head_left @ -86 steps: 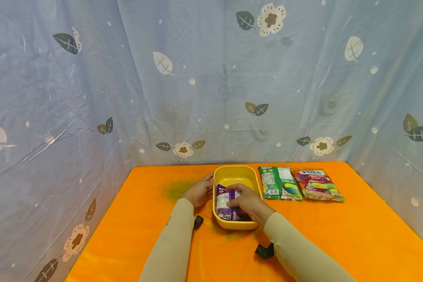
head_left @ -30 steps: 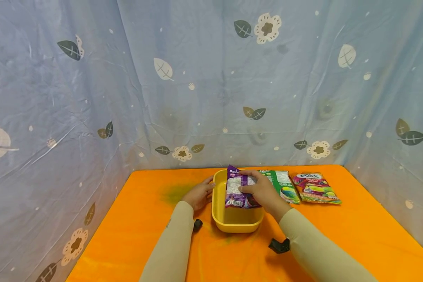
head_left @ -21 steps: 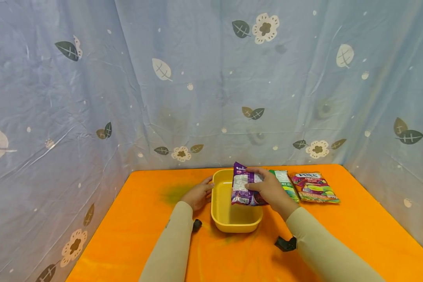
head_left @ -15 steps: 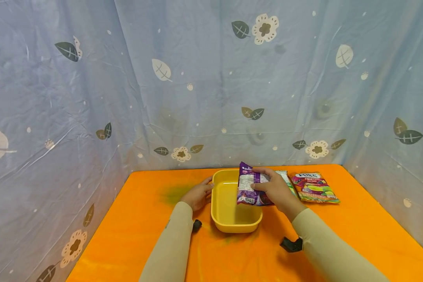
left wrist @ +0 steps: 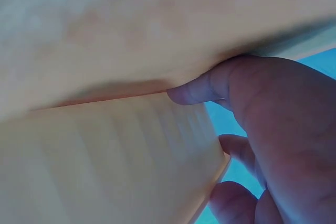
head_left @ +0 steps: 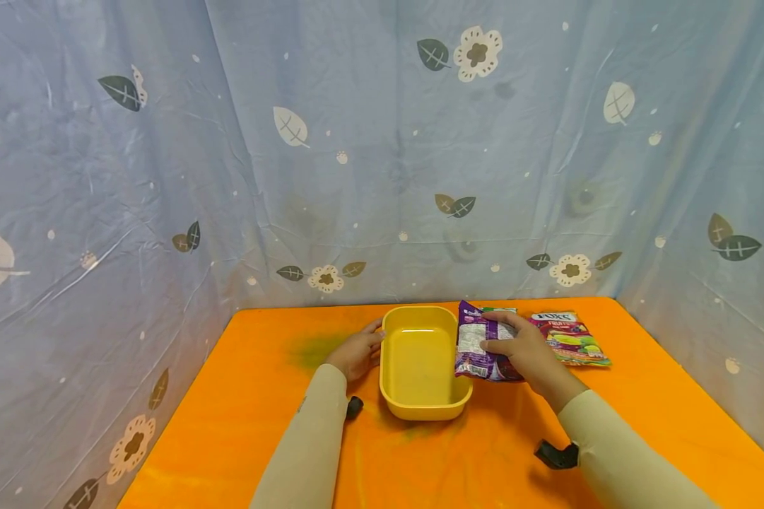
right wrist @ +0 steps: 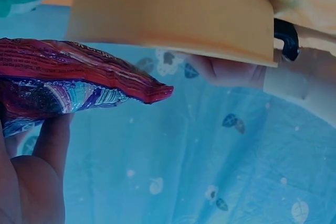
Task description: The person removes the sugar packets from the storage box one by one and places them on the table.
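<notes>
My right hand (head_left: 526, 353) pinches a purple candy packet (head_left: 473, 343), thumb on its printed face. It hangs by the right rim of a yellow plastic tub (head_left: 420, 353), hiding most of a green packet (head_left: 499, 309) behind it. In the right wrist view the candy packet (right wrist: 79, 74) shows its reddish side, with fingers beneath. My left hand (head_left: 356, 352) rests against the tub's left outer wall. Seen from the left wrist, the thumb touches the ribbed tub wall (left wrist: 115, 161), and other fingertips meet its edge.
A red-and-orange Fox's fruit candy packet (head_left: 569, 339) lies at the back right, partly behind my right hand. The orange table (head_left: 248, 410) is walled by a blue patterned curtain (head_left: 356, 92). Black wrist mounts (head_left: 556, 454) hang under both sleeves.
My right hand has lifted the purple candy packet out of the tub and carried it rightward past the rim. The packet now covers the green one. My left hand stays at the tub.
</notes>
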{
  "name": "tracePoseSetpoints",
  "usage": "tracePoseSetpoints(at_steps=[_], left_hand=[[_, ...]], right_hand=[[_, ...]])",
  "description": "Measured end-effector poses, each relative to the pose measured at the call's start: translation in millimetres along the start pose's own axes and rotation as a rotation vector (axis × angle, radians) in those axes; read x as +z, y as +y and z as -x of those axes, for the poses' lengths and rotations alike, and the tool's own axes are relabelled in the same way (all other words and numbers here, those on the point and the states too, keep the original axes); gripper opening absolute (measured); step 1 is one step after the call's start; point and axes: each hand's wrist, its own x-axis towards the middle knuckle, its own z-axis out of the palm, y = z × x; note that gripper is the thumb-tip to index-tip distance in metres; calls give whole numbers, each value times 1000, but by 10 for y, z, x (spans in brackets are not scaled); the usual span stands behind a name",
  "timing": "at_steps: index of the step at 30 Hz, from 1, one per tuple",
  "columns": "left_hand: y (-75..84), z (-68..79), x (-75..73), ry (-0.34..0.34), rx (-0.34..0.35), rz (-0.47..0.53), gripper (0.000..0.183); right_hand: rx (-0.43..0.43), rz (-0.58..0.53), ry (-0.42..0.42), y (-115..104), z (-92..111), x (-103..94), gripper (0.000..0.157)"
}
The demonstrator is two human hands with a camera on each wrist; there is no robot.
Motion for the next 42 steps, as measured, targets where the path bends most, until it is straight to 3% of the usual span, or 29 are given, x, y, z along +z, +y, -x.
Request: tracePoseSetpoints(at_steps=[5,14,26,33,42], left_hand=[[-1,-7,-1,7,-10,2,53],[-15,-38,-22,1,-18,13,55],[-5,-15,-2,8,-5,-15,52],[-1,-15,5,18,-4,1,53],[-32,-23,5,6,1,-3,53]], right_hand=[[16,69,14,54,95,-119,63],[44,88,-10,243,251,-251,64],[103,184,-38,501,415,-180,65],[108,122,-57,656,396,-144,61],[152,123,-87,679,407,-193,62]])
